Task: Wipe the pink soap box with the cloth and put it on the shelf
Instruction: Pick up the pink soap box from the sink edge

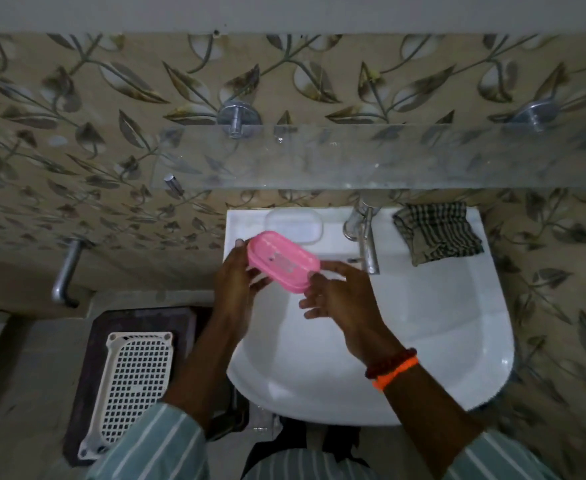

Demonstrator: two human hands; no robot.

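**Currently held: pink soap box, above sink**

Leftmost, on the floor beside the basin: a white perforated grille (135,388) lying on a dark mat (87,375), with a metal pipe stub (65,271) coming out of the wall above it.

Left hand (236,275): raised over the sink's left rim, fingers curled round the left end of the pink soap box (283,260), thumb on its far edge. Grip closed on the box.

Pink soap box: oval, slotted top face showing, tilted, held in the air over the back left part of the white sink (457,323). Just behind it, on the sink's back ledge, a clear oval lid or tray (293,221).

Right hand (340,296): fingertips touching the box's right end, remaining fingers spread loosely below; a light pinch, not a fist. Orange and dark bead bands (393,368) on the wrist.

Chrome tap (366,237): centre of the back ledge, spout pointing over the bowl.

Checked cloth (437,232): crumpled on the back right corner of the sink, apart from both hands.

Glass shelf (388,157): on the leaf-patterned wall above the sink, on chrome brackets (237,119).
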